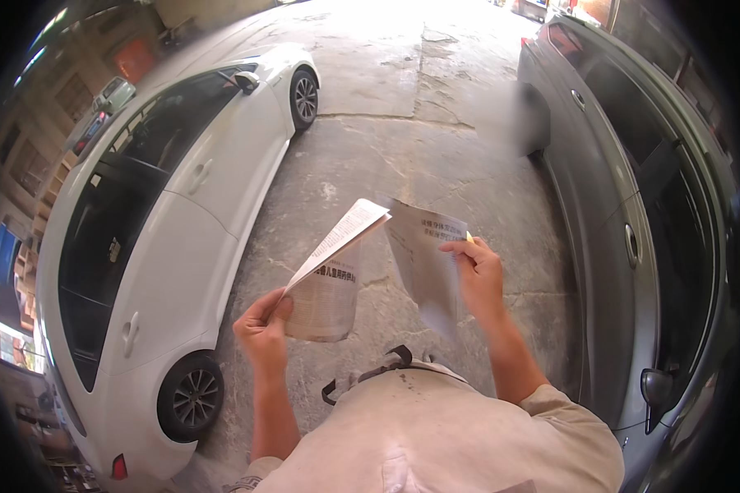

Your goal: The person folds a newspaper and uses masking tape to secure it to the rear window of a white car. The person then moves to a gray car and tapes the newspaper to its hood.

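Observation:
My left hand [263, 330] pinches the edge of a folded newspaper [324, 297] between thumb and fingers. Its upper layer stands away from the lower one, and both carry print. A separate newspaper sheet [424, 271] hangs from my right hand [480, 278], gripped at its right edge. Something small and yellow [469, 237] shows by the right fingertips; what it is I cannot make out. A narrow gap parts the two pieces of paper, which are held in front of my body above the floor.
On the left stands a white car [222, 185], its doors closed. A dark grey car [596, 177] stands on the right, close to my right arm. Cracked concrete floor [370, 156] runs between them toward a bright area. Shelves and boxes [53, 185] line the far left.

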{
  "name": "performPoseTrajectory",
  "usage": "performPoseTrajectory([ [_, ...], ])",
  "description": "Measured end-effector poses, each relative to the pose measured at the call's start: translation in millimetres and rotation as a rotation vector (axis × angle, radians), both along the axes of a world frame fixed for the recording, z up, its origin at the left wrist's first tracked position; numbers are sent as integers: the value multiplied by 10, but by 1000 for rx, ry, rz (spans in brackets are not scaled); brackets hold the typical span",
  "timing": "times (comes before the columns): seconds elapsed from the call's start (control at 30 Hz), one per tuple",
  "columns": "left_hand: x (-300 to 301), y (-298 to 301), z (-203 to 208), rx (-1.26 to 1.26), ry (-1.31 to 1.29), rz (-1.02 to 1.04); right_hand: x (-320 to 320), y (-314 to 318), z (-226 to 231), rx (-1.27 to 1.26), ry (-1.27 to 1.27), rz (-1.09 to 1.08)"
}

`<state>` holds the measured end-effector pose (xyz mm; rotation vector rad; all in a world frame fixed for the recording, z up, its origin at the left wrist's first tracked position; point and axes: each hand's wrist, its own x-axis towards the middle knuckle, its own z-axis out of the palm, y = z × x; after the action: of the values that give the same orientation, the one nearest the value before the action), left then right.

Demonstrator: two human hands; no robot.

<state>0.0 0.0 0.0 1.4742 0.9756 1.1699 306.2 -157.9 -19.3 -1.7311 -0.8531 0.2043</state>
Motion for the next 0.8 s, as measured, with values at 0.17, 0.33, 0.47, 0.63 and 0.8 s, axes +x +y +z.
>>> performPoseTrajectory([
  [0.17,536,-409,-154,29,-62,42,-7,14,109,39,311,34],
  [0.33,570,-434,-49,292,107,-7,-321,290,-5,115,592,179],
  [0.47,458,-363,-50,460,182,-17,-479,380,-46,337,796,247],
  [0.63,450,-378,-58,510,200,-20,-440,358,-41,367,773,264],
  [0.8,477,-424,-28,513,198,-28,-452,316,14,391,805,260],
])
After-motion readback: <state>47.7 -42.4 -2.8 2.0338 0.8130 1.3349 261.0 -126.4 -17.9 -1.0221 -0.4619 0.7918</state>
